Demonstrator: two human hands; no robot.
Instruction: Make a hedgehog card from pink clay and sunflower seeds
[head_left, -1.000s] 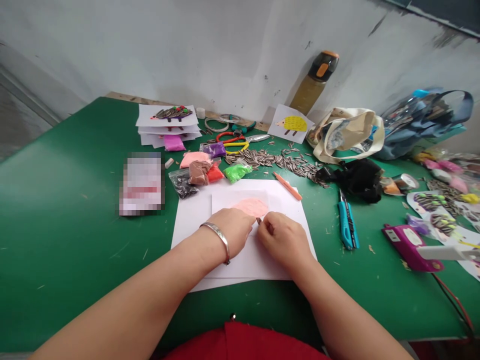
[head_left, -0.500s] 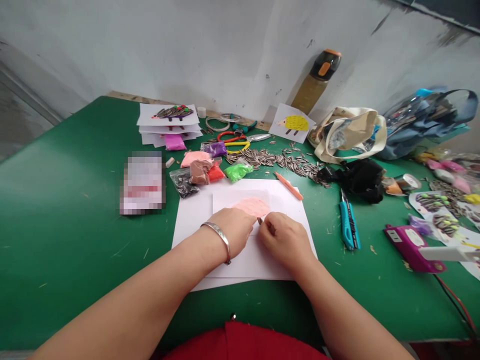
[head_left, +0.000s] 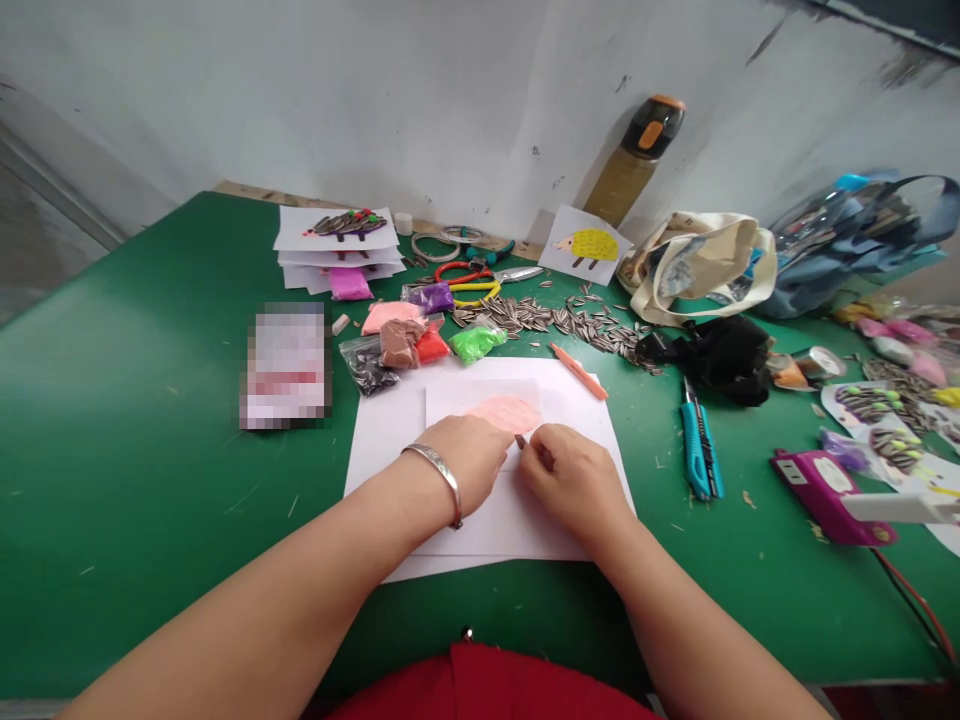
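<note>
White paper sheets [head_left: 480,530] lie stacked on the green table, the upper one bearing a flat pink oval [head_left: 504,411]. Over the paper, just below the oval, my left hand [head_left: 469,462] is closed, a silver bangle at its wrist; what its fingers grip, if anything, is hidden. My right hand [head_left: 568,478] is curled beside it, fingers pressed together, their grip hidden too. A small dark brown piece [head_left: 520,441] shows between the two hands, close to the fingertips of both. Which hand holds it I cannot tell.
Beyond the paper are bags of coloured clay [head_left: 400,343], scissors [head_left: 517,274] and striped seeds [head_left: 517,315]. An orange pen [head_left: 578,371] overlaps the paper's upper right. To the right lie a blue cutter [head_left: 700,450] and a magenta device [head_left: 829,497]. A bottle [head_left: 634,160] leans on the wall.
The camera view has shifted very slightly. Both hands stay in nearly the same place and pose at the pink oval's lower edge.
</note>
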